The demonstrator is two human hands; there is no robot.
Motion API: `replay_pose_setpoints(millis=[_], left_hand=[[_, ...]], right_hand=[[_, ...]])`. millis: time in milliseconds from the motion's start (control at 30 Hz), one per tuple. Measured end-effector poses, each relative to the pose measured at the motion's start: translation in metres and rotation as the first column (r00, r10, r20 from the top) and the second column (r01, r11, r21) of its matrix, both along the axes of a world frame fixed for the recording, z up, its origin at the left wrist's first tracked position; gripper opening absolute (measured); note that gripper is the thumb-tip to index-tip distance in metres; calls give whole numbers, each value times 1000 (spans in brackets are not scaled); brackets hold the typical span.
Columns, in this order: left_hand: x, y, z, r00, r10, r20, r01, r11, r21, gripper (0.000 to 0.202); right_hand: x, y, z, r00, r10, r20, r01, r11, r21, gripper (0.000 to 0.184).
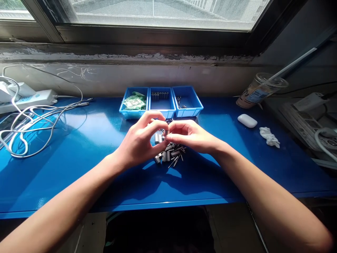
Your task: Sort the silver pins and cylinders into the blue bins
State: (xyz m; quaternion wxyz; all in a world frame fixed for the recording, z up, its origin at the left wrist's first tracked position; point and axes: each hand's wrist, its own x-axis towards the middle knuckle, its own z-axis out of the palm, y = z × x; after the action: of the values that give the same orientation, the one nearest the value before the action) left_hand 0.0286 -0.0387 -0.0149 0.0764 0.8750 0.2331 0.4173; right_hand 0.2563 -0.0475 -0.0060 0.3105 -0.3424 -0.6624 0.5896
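Fingertips [162, 124] of your left hand [139, 140] and right hand [194, 136] meet, closed on a small metal piece [167, 133] mostly hidden between them; below lie loose metal blocks [165, 156] and thin pins [176, 161], heaped on the blue table [65, 175]; off to your right are a crumpled tissue [269, 136], a white earbud case [247, 120] and a plastic cup [254, 95]; beyond your hands stand three blue bins [162, 104] in a row, the left one holding green-and-white packets [135, 101], the middle one metal cylinders [159, 94], the right one a few slim rods [179, 102]; behind is a screened window [163, 14].
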Motion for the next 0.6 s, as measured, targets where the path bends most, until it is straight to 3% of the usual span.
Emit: replay_pose_setpoints(millis=[233,433,600], left_hand=[[1,-3,3,999,-31,-33,30,1000,-8,27],[0,-4,4,1000,-14,-22,13,1000,-11,28],[-1,-4,4,1000,-20,-13,20,1000,-10,31]], right_hand=[[-3,-1,-1,999,12,-38,-16,995,-97,31],[-2,-2,5,996,85,-26,-87,993,-77,28],[-1,-2,2,998,52,-40,-55,996,-65,24]])
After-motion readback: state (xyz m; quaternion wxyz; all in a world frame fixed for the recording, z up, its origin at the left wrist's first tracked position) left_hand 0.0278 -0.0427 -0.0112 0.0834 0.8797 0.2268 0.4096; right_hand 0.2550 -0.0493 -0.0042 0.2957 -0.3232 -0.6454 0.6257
